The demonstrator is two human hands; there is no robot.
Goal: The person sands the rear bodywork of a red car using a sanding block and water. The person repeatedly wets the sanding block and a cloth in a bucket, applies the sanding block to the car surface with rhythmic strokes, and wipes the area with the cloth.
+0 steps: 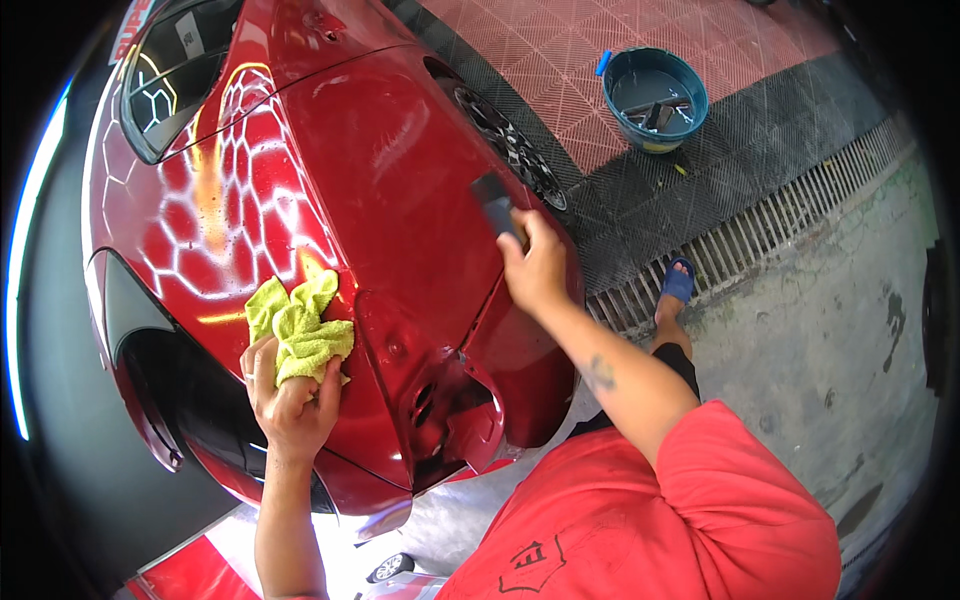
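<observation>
A glossy red car (400, 170) fills the left and middle of the view, with an open recess at its rear corner where a lamp would sit. My left hand (290, 400) is closed on a crumpled yellow-green microfiber cloth (305, 330), which rests against the bodywork beside that recess. Over the rear side panel, my right hand (538, 265) grips a dark rectangular block (493, 205). Motion blurs the block, and I cannot tell whether it touches the paint. Water drops speckle the red surface above the cloth.
A teal bucket (655, 100) of water, with dark pieces inside and a blue item on its rim, stands on black floor tiles (780, 125) beyond the wheel (505, 140). A drain grate (740, 220) crosses the floor at right, near my blue sandal (679, 281).
</observation>
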